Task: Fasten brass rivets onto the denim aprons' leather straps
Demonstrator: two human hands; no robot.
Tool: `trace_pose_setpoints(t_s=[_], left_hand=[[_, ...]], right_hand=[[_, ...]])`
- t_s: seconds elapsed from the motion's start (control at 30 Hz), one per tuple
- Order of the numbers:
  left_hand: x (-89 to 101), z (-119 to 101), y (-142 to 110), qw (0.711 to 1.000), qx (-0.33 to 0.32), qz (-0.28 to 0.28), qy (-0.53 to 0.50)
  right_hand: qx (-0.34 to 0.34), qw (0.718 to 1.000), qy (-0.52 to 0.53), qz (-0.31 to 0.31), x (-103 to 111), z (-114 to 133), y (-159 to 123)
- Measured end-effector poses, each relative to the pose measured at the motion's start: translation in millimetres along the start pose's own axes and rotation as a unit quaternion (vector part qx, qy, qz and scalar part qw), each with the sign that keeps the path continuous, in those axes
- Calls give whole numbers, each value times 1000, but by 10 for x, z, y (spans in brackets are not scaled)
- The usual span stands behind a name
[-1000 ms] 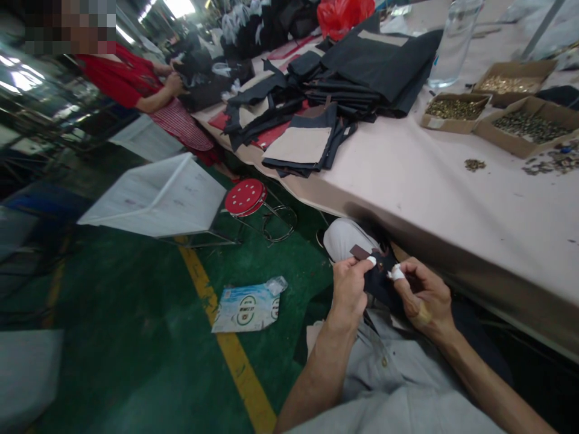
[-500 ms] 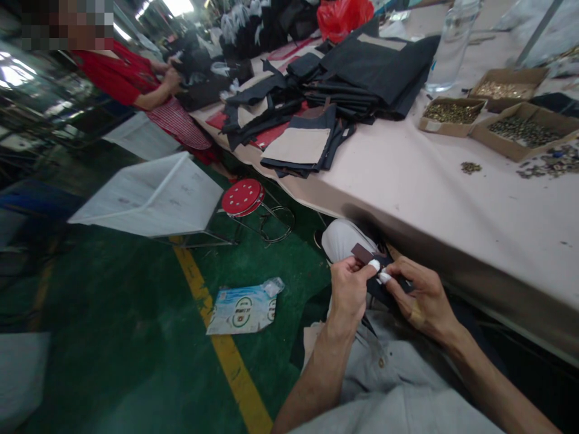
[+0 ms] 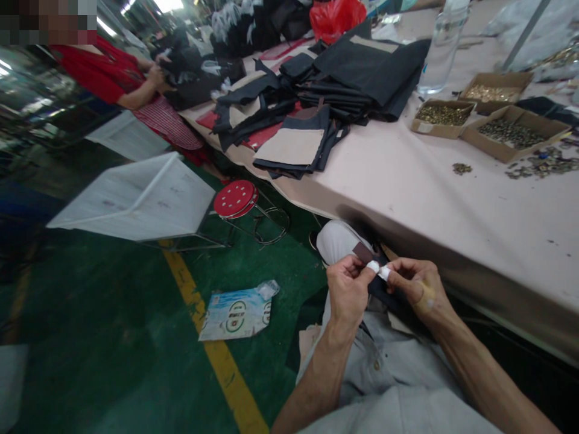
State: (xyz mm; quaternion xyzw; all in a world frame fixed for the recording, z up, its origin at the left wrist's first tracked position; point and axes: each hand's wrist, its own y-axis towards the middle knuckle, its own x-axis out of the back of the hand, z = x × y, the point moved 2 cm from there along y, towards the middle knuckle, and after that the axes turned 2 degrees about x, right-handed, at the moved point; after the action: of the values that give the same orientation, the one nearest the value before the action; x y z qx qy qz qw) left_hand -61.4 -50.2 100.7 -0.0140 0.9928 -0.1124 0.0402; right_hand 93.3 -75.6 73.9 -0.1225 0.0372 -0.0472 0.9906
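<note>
Over my lap, my left hand (image 3: 347, 292) pinches a dark fabric piece (image 3: 381, 293), which has a brown strip (image 3: 362, 251) at its upper end. White wrapping covers the tip of my left thumb. Close against it, my right hand (image 3: 418, 286) is closed in a pinch, its thumb tip also wrapped in white. Whatever sits between the right fingertips is too small and hidden to make out. The two thumb tips almost meet above the cloth. A tan patch shows near the right wrist.
On the table (image 3: 434, 199) are stacked dark fabric pieces (image 3: 353, 78), a clear bottle (image 3: 441, 51), and cardboard boxes of small metal parts (image 3: 513, 134), with loose parts nearby. A red stool (image 3: 236, 199), white bin (image 3: 140, 196) and plastic bag (image 3: 237, 313) are left. A person in red (image 3: 104, 69) stands beyond.
The view has shifted slightly. My right hand has turned a little, with its fingers drawn closer to the left thumb. The left hand keeps its hold on the dark fabric.
</note>
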Motion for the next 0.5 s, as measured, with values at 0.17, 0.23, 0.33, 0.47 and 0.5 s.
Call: trace_pose_setpoints(t_s=[0.17,0.23,0.33,0.47,0.5], left_hand=[[-20,9,-5,1000,-4,-10,0],[-27,4,6,1000,1,-21,-13],[-20,-26,36,998,25,-18,-63],[73,-92,76,987,63,-3,-146],[116,-103,87,985,68,-4,-158]], right_hand=[[-25,999,36,-1,-12,-71,34],[-21,999,31,-17,-53,-59,42],[3,999,9,-34,-83,2,49],[48,996,-9,-79,224,-12,34],[57,992,-31,-111,386,-65,20]])
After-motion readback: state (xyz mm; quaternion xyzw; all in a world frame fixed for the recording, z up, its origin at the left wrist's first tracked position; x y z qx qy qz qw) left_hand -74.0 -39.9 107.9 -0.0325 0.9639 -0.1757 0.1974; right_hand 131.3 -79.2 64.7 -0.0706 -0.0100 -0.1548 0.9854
